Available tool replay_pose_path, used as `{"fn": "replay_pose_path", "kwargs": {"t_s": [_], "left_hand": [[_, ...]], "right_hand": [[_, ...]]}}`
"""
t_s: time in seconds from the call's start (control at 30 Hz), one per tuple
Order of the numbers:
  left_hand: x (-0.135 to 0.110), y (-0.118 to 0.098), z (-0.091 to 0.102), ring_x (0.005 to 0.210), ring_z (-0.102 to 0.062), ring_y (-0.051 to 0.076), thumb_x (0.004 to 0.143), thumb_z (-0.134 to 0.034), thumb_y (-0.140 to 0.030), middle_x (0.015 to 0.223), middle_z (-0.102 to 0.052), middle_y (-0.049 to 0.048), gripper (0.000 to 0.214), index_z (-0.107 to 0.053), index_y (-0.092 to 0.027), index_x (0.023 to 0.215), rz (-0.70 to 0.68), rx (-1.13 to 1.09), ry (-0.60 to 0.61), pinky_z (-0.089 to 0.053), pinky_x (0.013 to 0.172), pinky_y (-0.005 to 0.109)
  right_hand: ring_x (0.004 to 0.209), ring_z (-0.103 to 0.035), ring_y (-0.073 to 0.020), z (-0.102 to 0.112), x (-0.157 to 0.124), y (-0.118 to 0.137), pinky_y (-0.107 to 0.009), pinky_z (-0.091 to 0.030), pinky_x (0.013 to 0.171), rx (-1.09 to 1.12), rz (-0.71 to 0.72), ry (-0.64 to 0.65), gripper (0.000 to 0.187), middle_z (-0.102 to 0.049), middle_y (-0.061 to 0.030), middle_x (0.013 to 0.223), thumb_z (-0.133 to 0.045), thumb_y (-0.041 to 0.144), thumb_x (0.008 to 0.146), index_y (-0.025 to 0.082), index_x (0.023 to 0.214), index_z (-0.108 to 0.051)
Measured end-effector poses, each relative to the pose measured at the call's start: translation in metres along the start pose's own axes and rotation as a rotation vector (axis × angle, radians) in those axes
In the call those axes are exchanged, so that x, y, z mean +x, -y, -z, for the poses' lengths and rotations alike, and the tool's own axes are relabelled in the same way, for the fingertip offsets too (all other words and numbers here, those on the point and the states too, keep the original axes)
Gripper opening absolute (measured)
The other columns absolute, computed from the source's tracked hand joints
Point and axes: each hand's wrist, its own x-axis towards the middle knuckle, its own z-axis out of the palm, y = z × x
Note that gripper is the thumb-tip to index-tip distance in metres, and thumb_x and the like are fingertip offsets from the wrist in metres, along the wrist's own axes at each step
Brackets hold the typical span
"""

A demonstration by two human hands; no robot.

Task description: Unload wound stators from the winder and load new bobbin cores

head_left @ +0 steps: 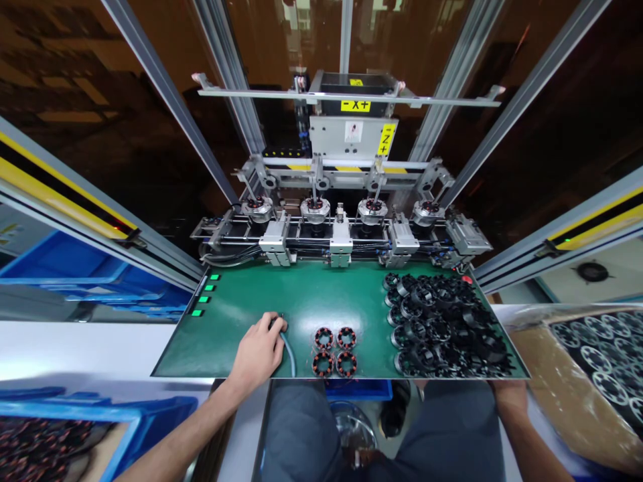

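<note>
My left hand [258, 348] rests on the green work surface [241, 294], its fingers curled over a small dark object with a curved blue-grey handle or tube [290, 355]. The fingers cover most of it, so its kind cannot be made out. To the right of this hand lie several small motor stators [323, 363] with copper windings, set in two rows. My right hand [508, 393] is low at the right, below the table's front edge, and its fingers are hidden. Above it on the surface is a heap of black plastic ring-shaped parts [442, 328].
Behind the surface stands a winding machine [339, 234] with several round fixtures [315, 211] holding stators. Green lit buttons [202, 299] line the left side, a red button [467, 280] the right. Blue bins [135, 418] stand left; a box of ring parts [597, 361] stands right.
</note>
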Motion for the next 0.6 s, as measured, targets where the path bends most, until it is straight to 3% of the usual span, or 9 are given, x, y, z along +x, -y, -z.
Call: {"fn": "replay_pose_path", "kwargs": {"t_s": [0.17,0.37,0.6], "left_hand": [[0.0,-0.001,0.001,0.094,-0.069,0.023,0.099,-0.047,-0.015,0.124,-0.065,0.009,0.021,-0.064,-0.023,0.11,-0.002,0.01,0.005,-0.056,0.088,0.039],[0.0,0.0,0.0,0.094,-0.069,0.023,0.099,-0.048,-0.014,0.124,-0.065,0.0087,0.021,-0.063,-0.024,0.109,-0.008,0.025,-0.002,-0.056,0.089,0.038],[0.0,0.0,-0.001,0.096,-0.069,0.022,0.1,-0.047,-0.015,0.125,-0.064,0.0088,0.02,-0.063,-0.024,0.11,-0.002,0.034,0.013,-0.056,0.09,0.038]], "right_hand": [[0.162,-0.041,-0.0409,0.001,-0.004,0.007,-0.05,-0.036,0.13,0.072,-0.025,-0.006,0.107,-0.052,-0.0224,0.165,-0.058,0.073,0.06,0.015,0.149,-0.055],[0.162,-0.039,-0.0436,-0.001,-0.003,0.004,-0.049,-0.029,0.132,0.069,-0.039,-0.011,0.109,-0.05,-0.0258,0.165,-0.063,0.071,0.056,0.012,0.147,-0.057],[0.158,-0.044,-0.0458,-0.003,0.0,-0.008,-0.049,-0.032,0.131,0.028,-0.057,0.0,0.109,-0.053,-0.0281,0.161,-0.061,0.071,0.058,0.01,0.148,-0.055]]}}
